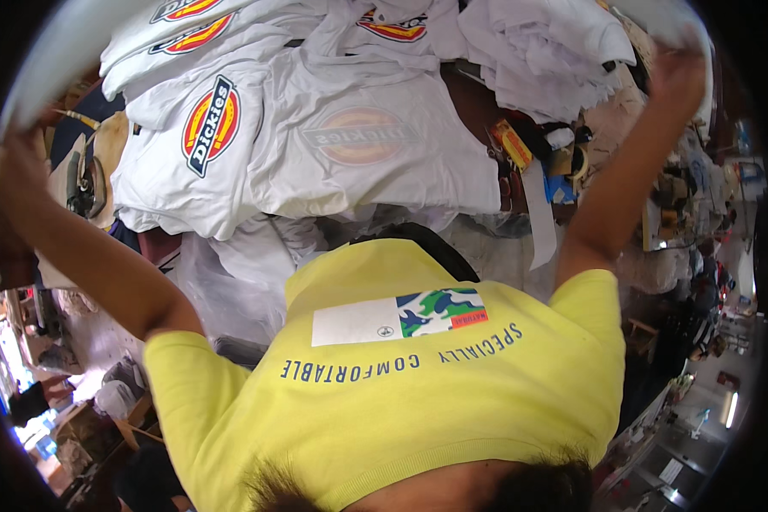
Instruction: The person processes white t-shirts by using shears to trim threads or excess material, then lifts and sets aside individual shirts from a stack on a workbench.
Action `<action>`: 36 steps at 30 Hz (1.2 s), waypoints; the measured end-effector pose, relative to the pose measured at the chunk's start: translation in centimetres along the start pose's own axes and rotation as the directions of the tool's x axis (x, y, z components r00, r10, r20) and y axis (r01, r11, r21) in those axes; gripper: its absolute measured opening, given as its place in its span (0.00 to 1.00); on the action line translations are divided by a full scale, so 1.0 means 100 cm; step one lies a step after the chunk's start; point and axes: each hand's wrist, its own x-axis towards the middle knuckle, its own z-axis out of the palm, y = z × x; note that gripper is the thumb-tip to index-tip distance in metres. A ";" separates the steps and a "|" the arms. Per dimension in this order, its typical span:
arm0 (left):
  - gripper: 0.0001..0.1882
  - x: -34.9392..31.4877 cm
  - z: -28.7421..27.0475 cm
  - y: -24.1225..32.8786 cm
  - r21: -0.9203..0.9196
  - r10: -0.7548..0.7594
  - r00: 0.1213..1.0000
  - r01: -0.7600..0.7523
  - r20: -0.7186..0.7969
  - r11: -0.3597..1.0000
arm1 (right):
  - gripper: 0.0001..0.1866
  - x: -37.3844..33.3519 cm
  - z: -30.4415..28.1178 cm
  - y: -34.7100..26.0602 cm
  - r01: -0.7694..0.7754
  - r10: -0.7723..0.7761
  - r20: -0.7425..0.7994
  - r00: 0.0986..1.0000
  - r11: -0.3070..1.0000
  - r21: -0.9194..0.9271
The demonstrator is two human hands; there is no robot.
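Both my arms are raised and spread wide. My left hand (21, 166), dark and smeared at the left rim, is closed on the edge of a blurred white cloth (47, 64). At the upper right, my right hand (678, 77) grips white cloth too; whether it is the same piece I cannot tell. Between my arms lies a white T-shirt (166, 183) with a red, yellow and dark oval print. A second white T-shirt (435, 166) overlaps it, its print showing faintly and reversed through the fabric.
More printed white T-shirts (264, 34) lie at the far side. A heap of thin white fabric (538, 55) sits at the far right. Beside it are a small yellow-orange box (512, 145) and a hanging white strip (538, 218). Clear plastic (222, 286) bunches below the table edge.
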 end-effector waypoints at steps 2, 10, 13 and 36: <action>0.20 -0.039 0.016 -0.032 -0.060 -0.140 0.989 0.142 0.042 0.988 | 0.14 -0.108 0.051 0.026 -0.220 0.228 -0.319 0.920 0.974 0.061; 0.27 -0.228 0.024 -0.203 -0.350 -0.756 0.652 0.695 -0.060 0.628 | 0.11 -0.378 0.013 0.108 -0.833 0.839 -0.413 0.353 0.483 0.270; 0.27 -0.253 0.021 -0.211 -0.302 -0.790 0.613 0.757 0.021 0.580 | 0.12 -0.409 0.002 0.105 -0.884 0.857 -0.424 0.295 0.413 0.220; 0.24 -0.272 0.026 -0.218 -0.492 -0.765 0.631 0.628 -0.134 0.604 | 0.12 -0.409 -0.004 0.115 -0.955 0.843 -0.477 0.250 0.297 0.025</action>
